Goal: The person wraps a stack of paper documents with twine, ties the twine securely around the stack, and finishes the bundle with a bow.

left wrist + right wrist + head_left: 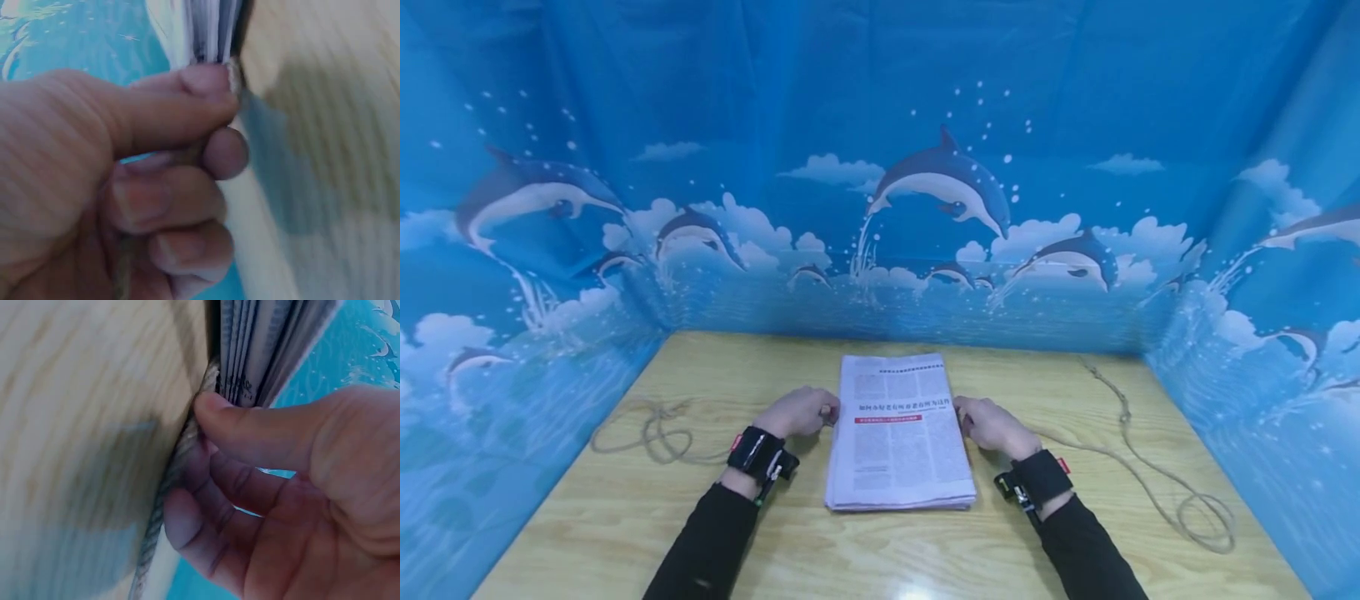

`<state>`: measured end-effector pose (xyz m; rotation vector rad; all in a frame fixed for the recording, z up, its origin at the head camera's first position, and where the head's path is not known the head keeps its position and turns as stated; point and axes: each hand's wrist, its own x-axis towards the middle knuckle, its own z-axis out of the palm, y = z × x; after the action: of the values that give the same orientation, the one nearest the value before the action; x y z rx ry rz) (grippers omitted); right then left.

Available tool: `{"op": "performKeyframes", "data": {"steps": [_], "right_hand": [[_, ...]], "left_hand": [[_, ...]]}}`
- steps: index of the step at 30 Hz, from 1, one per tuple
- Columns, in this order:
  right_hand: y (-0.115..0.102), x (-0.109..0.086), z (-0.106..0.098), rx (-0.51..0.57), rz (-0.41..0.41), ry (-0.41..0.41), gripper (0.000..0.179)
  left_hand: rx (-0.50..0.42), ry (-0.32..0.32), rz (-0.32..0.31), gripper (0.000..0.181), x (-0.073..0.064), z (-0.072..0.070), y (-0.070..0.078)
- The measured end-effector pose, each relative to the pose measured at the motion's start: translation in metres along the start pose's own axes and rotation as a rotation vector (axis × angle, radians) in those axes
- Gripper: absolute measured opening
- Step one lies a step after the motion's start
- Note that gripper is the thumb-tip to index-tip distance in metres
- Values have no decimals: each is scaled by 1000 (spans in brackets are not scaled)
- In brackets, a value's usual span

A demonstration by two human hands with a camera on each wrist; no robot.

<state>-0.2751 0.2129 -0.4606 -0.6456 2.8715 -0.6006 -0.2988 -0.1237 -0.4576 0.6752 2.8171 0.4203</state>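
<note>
A stack of folded newspapers [898, 467] lies flat on the table, between my two hands. At its left edge, my left hand [797, 411] pinches a thin twine rope between thumb and index finger, the other fingers curled; a bit of the rope [234, 78] shows past the fingertips in the left wrist view. On the opposite side, my right hand [996, 427] holds rope [147, 544] low against the tabletop, its thumb beside the layered paper edges [262, 344]. Whatever runs beneath the stack is hidden, so I cannot tell whether both lengths are one rope.
Loose rope [658, 437] lies in loops left of my left hand. Another length [1138, 462] trails rightward, with a loop near the right edge of the wooden table [865, 554]. A blue dolphin-print curtain [760, 192] encloses the back and sides.
</note>
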Motion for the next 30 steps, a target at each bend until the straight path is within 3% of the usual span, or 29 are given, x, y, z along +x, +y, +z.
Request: {"op": "performKeyframes", "data": {"steps": [7, 14, 24, 27, 30], "right_hand": [[4, 1, 1, -1, 0, -28, 29], [8, 3, -6, 6, -24, -27, 29], [15, 3, -9, 13, -93, -58, 28], [22, 0, -12, 38, -94, -62, 26], [32, -5, -18, 38, -76, -8, 15]], "left_hand": [[-44, 2, -74, 10, -1, 3, -2], [-49, -2, -35, 12, -2, 1, -3], [-87, -16, -44, 10, -6, 1, -3], [-127, -22, -72, 9, -12, -4, -7], [-156, -8, -129, 5, -20, -11, -13]]}}
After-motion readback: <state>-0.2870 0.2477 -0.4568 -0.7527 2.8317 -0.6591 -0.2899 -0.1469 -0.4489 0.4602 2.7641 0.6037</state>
